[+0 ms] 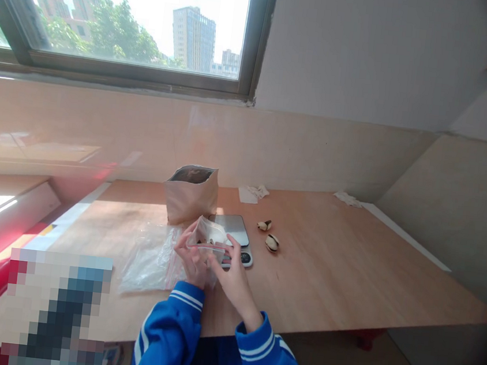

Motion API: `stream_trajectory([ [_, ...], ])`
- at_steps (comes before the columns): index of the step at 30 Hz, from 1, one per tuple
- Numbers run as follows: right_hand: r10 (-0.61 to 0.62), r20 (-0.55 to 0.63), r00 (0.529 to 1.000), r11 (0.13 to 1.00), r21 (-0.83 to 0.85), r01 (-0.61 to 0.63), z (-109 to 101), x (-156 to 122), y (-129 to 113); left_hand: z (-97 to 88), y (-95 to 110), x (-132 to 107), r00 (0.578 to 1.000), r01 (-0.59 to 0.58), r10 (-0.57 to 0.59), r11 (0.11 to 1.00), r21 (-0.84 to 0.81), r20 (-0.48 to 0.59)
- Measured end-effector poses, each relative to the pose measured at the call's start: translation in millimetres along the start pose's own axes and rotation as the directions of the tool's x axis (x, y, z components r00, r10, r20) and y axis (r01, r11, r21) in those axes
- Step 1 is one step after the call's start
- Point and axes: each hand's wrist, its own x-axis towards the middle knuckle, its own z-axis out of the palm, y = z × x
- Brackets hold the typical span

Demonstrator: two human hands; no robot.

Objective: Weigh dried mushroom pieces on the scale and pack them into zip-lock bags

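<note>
Both hands meet over the near edge of a small silver digital kitchen scale (233,233) that sits on the light wooden counter (347,269). The left hand (190,255) pinches a small clear zip-lock bag (207,234) along its left side, fingers closed on the plastic, while the right hand (233,277) holds the bag's right side, its fingers (232,244) stretched up along the plastic; the bag hangs just above the scale's front, and something small and dark seems to lie inside, though it is too small to tell what. Behind the scale stands an open tan foil stand-up pouch (190,194), upright with its mouth gaping. Left of the scale lies a loose pile of clear plastic zip bags (150,260), flat on the counter and partly under the left wrist. Right of the scale lie two striped brown-and-cream shell-like pieces (269,236), just apart from each other, and farther behind the scale rest a few crumpled white paper scraps (253,193). As a judgement, the grip is light and the plastic is slick, so the small bag could slip or tip and spill its contents onto the scale; a sleeve brushing the loose pile could slide those bags off the counter's near edge, and a nudge backward could topple the open pouch.
</note>
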Motion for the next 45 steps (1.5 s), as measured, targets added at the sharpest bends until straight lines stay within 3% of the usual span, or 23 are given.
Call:
stream_trajectory([
  [3, 0.03, -0.049, 0.998, 0.995, 0.097, -0.025, -4.3, -0.6, -9.9, 1.2, 17.8, -8.0, 0.995, -0.039, 0.032, 0.997, -0.072, -0.093],
  [7, 0.064, -0.101, 0.993, 0.966, 0.256, -0.036, -24.1, -0.9, -22.9, -11.3, 35.0, -9.8, 0.981, 0.106, -0.098, 0.994, 0.039, -0.17],
  [10, 0.008, -0.06, 0.998, 0.966, 0.258, 0.008, -39.3, -1.9, -30.7, -24.0, 41.1, -6.7, 0.967, 0.251, -0.254, 0.966, 0.064, 0.034],
  [13, -0.031, -0.054, 0.998, 0.982, 0.185, 0.041, -49.5, -3.4, -35.1, -30.7, 45.9, -7.1, 0.911, 0.332, -0.329, 0.943, 0.031, 0.249],
  [18, -0.034, -0.051, 0.998, 0.998, 0.059, 0.037, -54.7, -10.4, -38.4, -31.1, 58.2, -19.9, 0.84, 0.424, -0.399, 0.905, 0.012, 0.367],
  [22, -0.121, -0.018, 0.992, 0.98, -0.163, 0.117, -50.4, -18.1, -42.2, -30.6, 66.7, -28.3, 0.802, 0.41, -0.365, 0.912, 0.008, 0.473],
  [25, -0.145, -0.076, 0.987, 0.97, -0.21, 0.126, -48.5, -21.2, -44.2, -31.8, 66.0, -30.0, 0.836, 0.389, -0.364, 0.921, 0.025, 0.411],
  [28, -0.092, -0.225, 0.97, 0.987, -0.148, 0.059, -53.0, -21.2, -43.5, -35.4, 60.9, -29.2, 0.907, 0.393, -0.399, 0.917, 0.067, 0.137],
  [31, -0.041, -0.277, 0.96, 0.997, -0.076, 0.021, -60.1, -20.1, -40.6, -39.0, 57.7, -27.4, 0.919, 0.394, -0.395, 0.916, 0.076, -0.005],
  [36, -0.037, -0.261, 0.965, 0.999, -0.036, 0.029, -64.7, -20.2, -35.4, -38.1, 61.4, -25.7, 0.918, 0.381, -0.385, 0.923, 0.056, 0.099],
  [39, -0.116, -0.22, 0.969, 0.99, -0.1, 0.096, -61.9, -21.8, -34.5, -33.8, 65.2, -27.9, 0.873, 0.424, -0.423, 0.904, 0.051, 0.242],
  [42, -0.246, -0.098, 0.964, 0.951, -0.214, 0.221, -56.3, -24.4, -37.5, -30.9, 65.0, -33.3, 0.826, 0.433, -0.428, 0.898, 0.075, 0.367],
  [45, -0.287, -0.025, 0.958, 0.934, -0.23, 0.274, -53.0, -26.3, -40.3, -35.8, 57.7, -37.6, 0.838, 0.427, -0.437, 0.898, 0.104, 0.327],
])
